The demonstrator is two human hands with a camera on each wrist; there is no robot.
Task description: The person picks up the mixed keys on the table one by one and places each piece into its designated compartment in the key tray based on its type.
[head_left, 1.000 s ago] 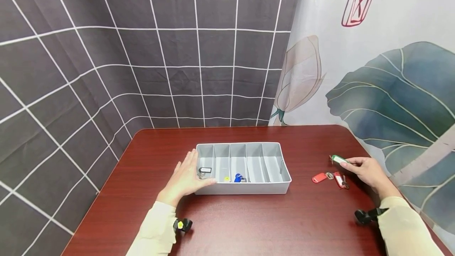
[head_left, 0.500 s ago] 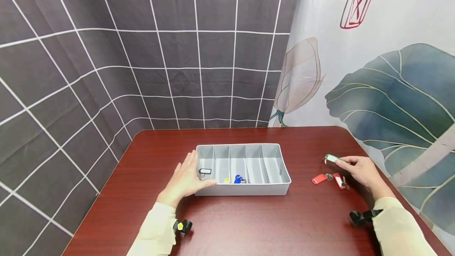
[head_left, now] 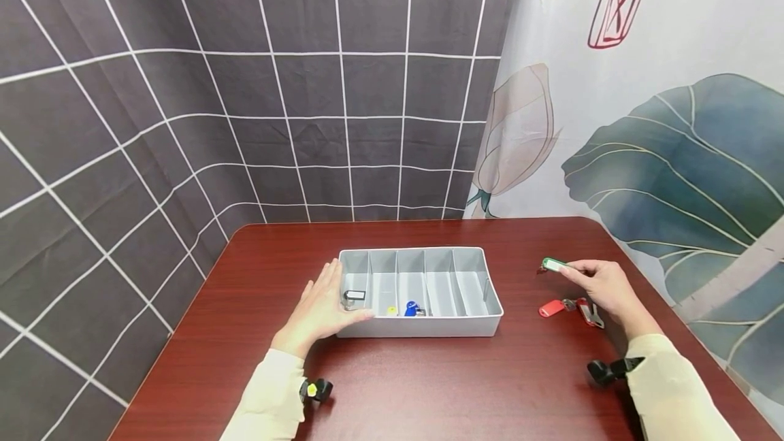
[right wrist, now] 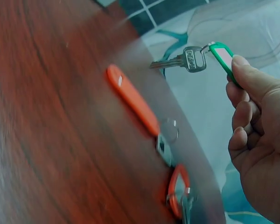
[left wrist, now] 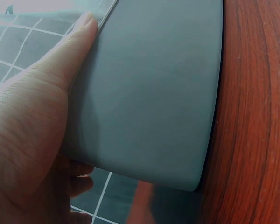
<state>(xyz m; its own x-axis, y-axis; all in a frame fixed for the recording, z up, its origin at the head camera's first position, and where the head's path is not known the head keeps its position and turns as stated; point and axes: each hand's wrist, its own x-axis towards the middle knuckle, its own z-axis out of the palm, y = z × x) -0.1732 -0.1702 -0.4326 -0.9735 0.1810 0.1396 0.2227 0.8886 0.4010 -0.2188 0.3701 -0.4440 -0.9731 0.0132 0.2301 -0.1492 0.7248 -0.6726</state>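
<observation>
The green tag (head_left: 554,265) is at the right of the head frame, over the worktop (head_left: 416,386) and well apart from the tray (head_left: 416,327) in the lower middle. The right hand (head_left: 605,286) pinches one end of the tag between thumb and forefinger. Its key (right wrist: 192,59) juts from the other end, in the upper middle of the right wrist frame. The left hand (head_left: 320,308) lies against the tray's left end, fingers straight and thumb over the front rim; that seems enough to steady it without tilting it.

Gripping just the end leaves the key free to swing, so a slow, level carry should serve best, with the pinch firm and no twist of the wrist. The left red tag (head_left: 552,308) and the right red tag (head_left: 586,312) lie close below the right hand; some height should spare them a knock. Over the rim, the dangling key is the part likeliest to catch. Near the tray's front wall lie a black tag (head_left: 354,295) in the leftmost compartment, a yellow piece (head_left: 391,310) next, then a blue tag (head_left: 411,308).
</observation>
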